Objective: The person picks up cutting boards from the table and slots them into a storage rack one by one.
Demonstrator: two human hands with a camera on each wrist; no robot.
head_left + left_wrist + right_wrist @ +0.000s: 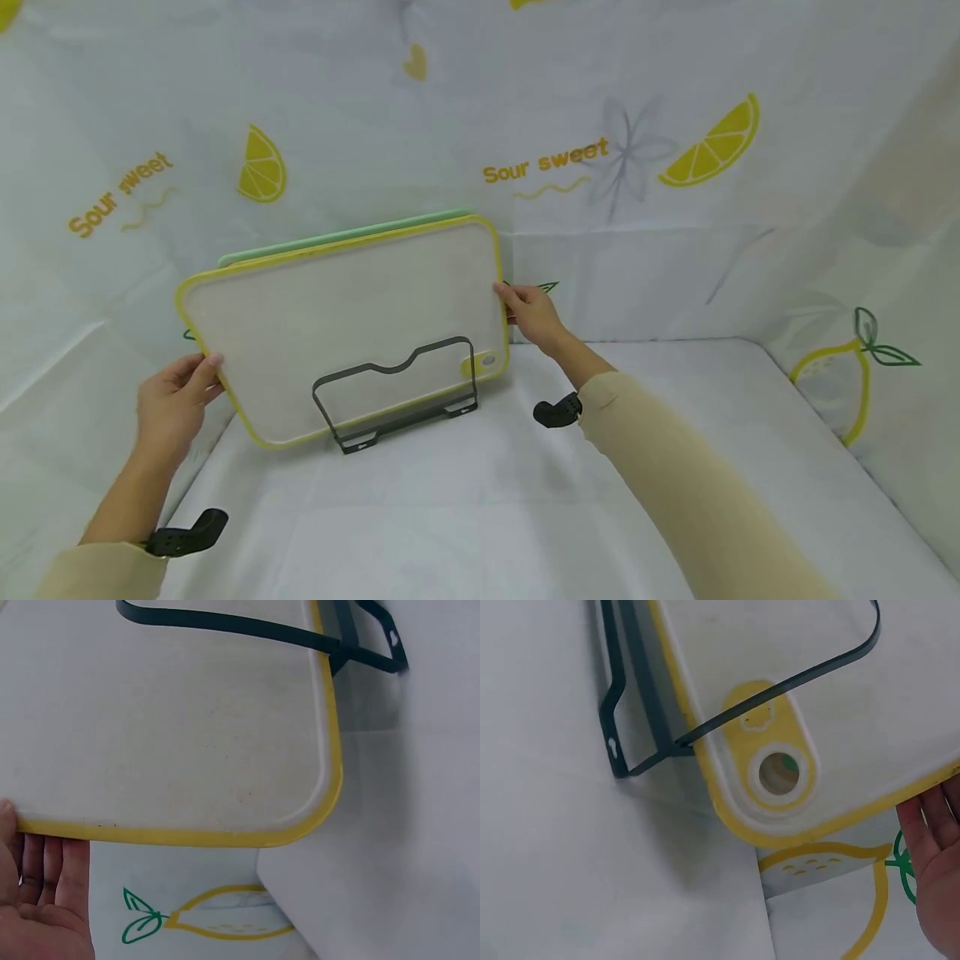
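A white cutting board with a yellow rim stands upright, slightly tilted, in a dark metal rack. Behind it, the top edge of a green board shows; the rest is hidden. At the left edge my left hand pinches the white board, thumb on its front and fingers behind. My right hand grips the opposite edge the same way. In the right wrist view the board's corner has a yellow patch with a round hole, and the rack's wire front crosses before it.
A white cloth covers the table. Close behind the rack rises a white curtain printed with lemons and lettering, and it continues along both sides. Each wrist wears a black camera strap.
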